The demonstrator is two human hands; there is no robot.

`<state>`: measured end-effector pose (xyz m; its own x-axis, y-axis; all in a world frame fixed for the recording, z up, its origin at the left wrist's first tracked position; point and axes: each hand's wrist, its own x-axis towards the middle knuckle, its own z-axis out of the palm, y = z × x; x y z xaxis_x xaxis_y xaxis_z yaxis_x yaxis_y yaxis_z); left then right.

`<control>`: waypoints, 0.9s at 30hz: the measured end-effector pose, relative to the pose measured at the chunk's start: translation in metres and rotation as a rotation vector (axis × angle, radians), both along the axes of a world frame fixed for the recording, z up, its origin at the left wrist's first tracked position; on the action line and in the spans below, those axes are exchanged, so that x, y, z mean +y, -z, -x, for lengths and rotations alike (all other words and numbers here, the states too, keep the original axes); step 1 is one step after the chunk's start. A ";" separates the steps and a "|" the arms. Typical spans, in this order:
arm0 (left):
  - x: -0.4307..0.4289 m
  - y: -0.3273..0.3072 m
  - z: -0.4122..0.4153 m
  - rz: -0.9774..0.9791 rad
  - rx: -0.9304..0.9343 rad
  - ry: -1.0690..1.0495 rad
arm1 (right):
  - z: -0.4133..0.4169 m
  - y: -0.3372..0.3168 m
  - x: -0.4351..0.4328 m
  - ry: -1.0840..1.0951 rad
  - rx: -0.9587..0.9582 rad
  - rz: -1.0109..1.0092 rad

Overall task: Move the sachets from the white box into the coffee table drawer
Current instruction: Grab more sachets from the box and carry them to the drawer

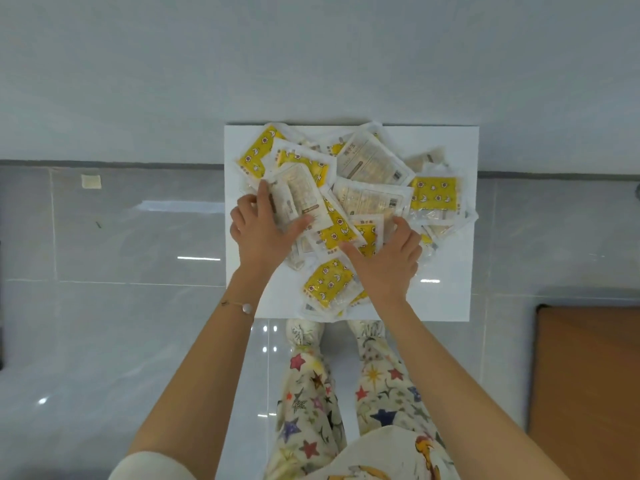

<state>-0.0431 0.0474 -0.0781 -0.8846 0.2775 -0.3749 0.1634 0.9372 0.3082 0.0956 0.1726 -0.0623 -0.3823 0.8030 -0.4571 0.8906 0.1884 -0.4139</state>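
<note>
At 12 o'clock, sachets (374, 199) sit heaped in the white box (446, 292), my left hand (259, 233) at 9 and right hand (388, 261) at 4 both curled round a bunch, probably to lift more at once.

Sachets (434, 194) yellow, star-and-moon print; box (446, 299) white; trousers (311, 403) multicoloured stars.

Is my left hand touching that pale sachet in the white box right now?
Touching. The head view shows the left hand with its thumb pressed across the pale sachet and a finger along its left edge, inside the white box.
</note>
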 end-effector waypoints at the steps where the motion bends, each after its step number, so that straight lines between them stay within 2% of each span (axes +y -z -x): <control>1: 0.001 -0.001 -0.004 -0.008 -0.012 0.004 | 0.002 0.001 -0.002 0.012 -0.019 -0.013; 5: 0.000 -0.002 -0.009 0.012 -0.071 0.103 | 0.006 0.005 -0.001 0.043 -0.040 -0.040; 8: -0.002 -0.002 -0.003 -0.065 -0.152 0.092 | 0.001 0.007 0.004 0.063 0.054 -0.019; 12: -0.008 -0.005 0.003 -0.150 -0.224 0.070 | -0.010 0.008 0.018 0.131 0.242 0.109; 16: -0.025 -0.003 0.007 -0.300 -0.289 0.032 | -0.016 0.003 0.023 0.229 0.340 0.258; 19: -0.029 0.000 0.002 -0.272 -0.285 0.080 | -0.018 0.002 0.024 0.227 0.362 0.285; 24: -0.016 -0.004 0.008 -0.221 -0.267 0.000 | -0.015 0.004 0.031 0.124 0.278 0.243; 27: -0.010 -0.007 0.015 -0.194 -0.294 0.002 | -0.020 0.007 0.037 0.140 0.296 0.215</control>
<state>-0.0585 0.0371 -0.0715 -0.7458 0.3706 -0.5535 0.0434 0.8562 0.5147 0.1155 0.2098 -0.0691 -0.4167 0.7545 -0.5070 0.7376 -0.0453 -0.6737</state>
